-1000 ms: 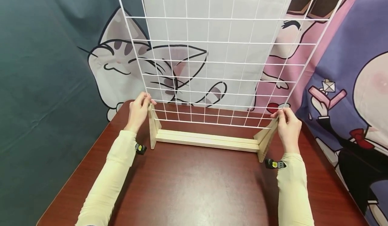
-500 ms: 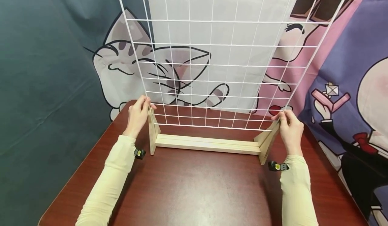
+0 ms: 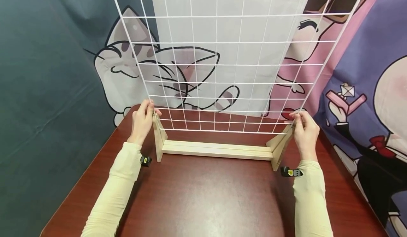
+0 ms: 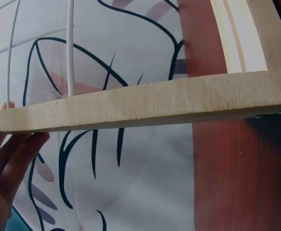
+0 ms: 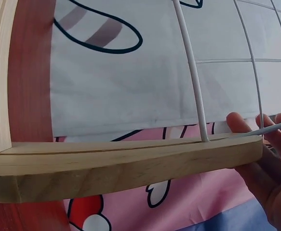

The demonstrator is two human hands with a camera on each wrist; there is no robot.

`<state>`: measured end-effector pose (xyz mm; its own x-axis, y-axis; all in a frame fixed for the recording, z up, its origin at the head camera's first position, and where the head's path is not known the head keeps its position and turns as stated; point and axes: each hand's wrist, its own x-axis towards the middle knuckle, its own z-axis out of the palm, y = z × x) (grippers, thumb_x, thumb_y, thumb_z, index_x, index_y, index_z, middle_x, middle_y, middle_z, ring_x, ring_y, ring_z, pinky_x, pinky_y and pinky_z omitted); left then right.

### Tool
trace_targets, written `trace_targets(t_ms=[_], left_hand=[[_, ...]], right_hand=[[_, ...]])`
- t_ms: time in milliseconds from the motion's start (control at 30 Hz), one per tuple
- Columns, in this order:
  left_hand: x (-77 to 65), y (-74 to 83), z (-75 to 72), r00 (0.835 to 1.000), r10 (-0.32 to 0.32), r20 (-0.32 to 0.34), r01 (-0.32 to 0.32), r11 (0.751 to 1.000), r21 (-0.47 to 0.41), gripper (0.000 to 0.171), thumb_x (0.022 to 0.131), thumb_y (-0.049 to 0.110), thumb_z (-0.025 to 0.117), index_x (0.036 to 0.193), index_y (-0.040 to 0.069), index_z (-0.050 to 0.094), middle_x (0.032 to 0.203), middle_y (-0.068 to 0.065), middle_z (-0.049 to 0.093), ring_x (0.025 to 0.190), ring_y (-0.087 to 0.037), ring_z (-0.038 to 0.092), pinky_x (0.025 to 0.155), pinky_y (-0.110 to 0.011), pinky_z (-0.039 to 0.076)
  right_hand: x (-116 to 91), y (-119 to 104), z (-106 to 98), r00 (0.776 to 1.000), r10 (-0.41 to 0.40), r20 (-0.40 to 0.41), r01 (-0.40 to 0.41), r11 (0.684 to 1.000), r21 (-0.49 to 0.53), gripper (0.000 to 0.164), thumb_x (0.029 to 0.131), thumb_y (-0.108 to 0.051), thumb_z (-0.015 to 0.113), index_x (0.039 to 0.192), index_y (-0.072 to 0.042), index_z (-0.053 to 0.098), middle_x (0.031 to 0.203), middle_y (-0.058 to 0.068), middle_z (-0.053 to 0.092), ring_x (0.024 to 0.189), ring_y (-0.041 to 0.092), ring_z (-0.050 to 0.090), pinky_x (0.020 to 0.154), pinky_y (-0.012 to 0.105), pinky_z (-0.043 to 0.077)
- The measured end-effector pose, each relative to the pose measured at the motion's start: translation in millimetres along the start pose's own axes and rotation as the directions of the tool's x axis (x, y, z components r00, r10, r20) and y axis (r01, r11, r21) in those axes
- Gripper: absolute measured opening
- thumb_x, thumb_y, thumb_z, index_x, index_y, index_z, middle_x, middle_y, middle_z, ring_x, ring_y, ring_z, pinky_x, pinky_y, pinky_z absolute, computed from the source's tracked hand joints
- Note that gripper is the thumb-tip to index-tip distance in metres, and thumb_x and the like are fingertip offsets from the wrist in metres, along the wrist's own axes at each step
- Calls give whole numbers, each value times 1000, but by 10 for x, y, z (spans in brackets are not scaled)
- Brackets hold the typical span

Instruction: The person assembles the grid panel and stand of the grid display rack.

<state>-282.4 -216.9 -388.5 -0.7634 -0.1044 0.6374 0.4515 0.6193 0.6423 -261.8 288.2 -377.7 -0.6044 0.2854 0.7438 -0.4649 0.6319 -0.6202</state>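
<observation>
A white wire grid panel stands above a pale wooden stand, with its lower bar over the stand's grooved crossbar and apart from it. My left hand pinches the grid's left edge at the top of the left wooden upright. On the other side my right hand pinches the right edge at the top of the right upright. In the right wrist view a grid wire meets the grooved upright. The left wrist view's upright hides where the wires end.
The stand rests on a reddish-brown table. Behind it hangs a printed cloth with cartoon cats; a dark green curtain hangs at the left. Each wrist carries a small black camera.
The upper part of the grid has tilted towards me and spreads wider in view. Its lower bar sits slightly higher in view. Both hands keep their grip, with slight shifts.
</observation>
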Motion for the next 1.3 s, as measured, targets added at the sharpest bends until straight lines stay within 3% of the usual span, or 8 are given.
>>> trace_targets(t_ms=[233,367,500,700,900,1067,1200,1300], left_hand=[[-4,15,-16,1000,-18,20,17,999,28,29,104,37,42,99,12,57,74,-3,74,63,5,58,54,-21,36],[-18,22,-19,1000,-11,21,11,1000,29,25,104,34,43,100,13,57,74,-5,74,63,6,57,54,-22,35],[-33,34,-13,1000,-5,5,5,1000,10,20,103,27,46,99,11,58,77,-7,75,61,4,55,53,-22,33],[-45,38,3,1000,0,-17,0,1000,12,25,103,31,46,101,11,61,81,-7,75,59,0,53,54,-23,33],[-44,34,21,999,-21,-28,21,1000,14,32,103,39,42,100,13,61,82,-6,75,54,0,47,54,-23,33],[-50,17,36,997,-21,-73,23,1000,19,27,102,31,47,97,10,63,80,-7,76,59,9,49,59,-17,35],[-47,21,42,996,-19,-86,21,1000,22,25,102,28,49,95,9,63,80,-6,76,54,6,44,56,-19,32],[-36,35,51,997,-15,-72,17,1000,24,25,102,28,49,94,8,62,80,-6,75,54,4,44,55,-22,31]], right_hand=[[-74,10,-8,998,56,43,-57,998,26,14,94,-3,59,90,6,69,75,-39,59,69,-22,58,60,2,38],[-95,1,-23,999,31,28,-31,999,-13,13,94,-5,61,89,3,70,71,-9,73,67,-22,56,59,4,35],[-123,41,-13,998,-61,9,62,995,-73,10,90,0,63,85,4,71,80,20,71,69,-23,49,62,3,31],[-174,92,-6,994,-110,3,109,990,-91,10,88,4,64,83,2,73,83,19,70,77,-25,48,67,1,33],[-186,83,22,998,-54,11,55,996,-76,14,91,0,61,84,6,71,84,21,70,75,-25,50,65,1,35],[-158,67,9,998,39,45,-34,995,-98,23,96,-13,59,83,0,73,81,7,70,72,-22,49,65,4,34],[-116,41,12,998,66,24,-63,993,-95,29,96,-19,61,79,0,74,76,1,71,68,-21,49,62,6,33],[-119,32,21,998,67,-17,-68,996,-65,27,93,-16,64,76,3,74,70,-16,68,64,-21,49,60,5,33]])
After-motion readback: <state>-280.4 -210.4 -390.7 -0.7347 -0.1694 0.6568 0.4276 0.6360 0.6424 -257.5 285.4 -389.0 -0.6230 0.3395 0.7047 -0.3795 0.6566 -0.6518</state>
